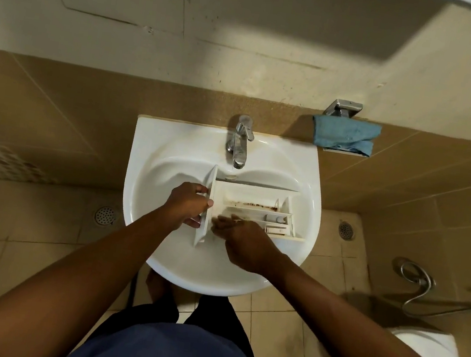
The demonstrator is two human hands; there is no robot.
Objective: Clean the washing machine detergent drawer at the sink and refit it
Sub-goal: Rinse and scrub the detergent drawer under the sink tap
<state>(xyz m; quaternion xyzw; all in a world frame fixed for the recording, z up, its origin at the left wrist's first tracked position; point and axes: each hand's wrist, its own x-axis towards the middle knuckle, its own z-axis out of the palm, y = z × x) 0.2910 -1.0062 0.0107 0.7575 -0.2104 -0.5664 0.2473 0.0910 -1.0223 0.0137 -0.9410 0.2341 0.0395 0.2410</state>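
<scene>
The detergent drawer [251, 200] is laid across the sink [305, 170] basin, front panel [211, 179] to the left. It is judged light, stiff plastic, slippery once wet, and best held by that panel. The panel is gripped by the left hand [187, 203]. The right hand [240, 239] is laid with its fingers roughly straight on the near wall.

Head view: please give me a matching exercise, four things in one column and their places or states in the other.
1 detergent drawer
2 blue cloth
3 tap
4 left hand

A hangs right of the sink
B grips the drawer's front
C lies in the sink, brown stains inside
D stands on the sink's back rim

Pairs: 1-C, 2-A, 3-D, 4-B
</scene>
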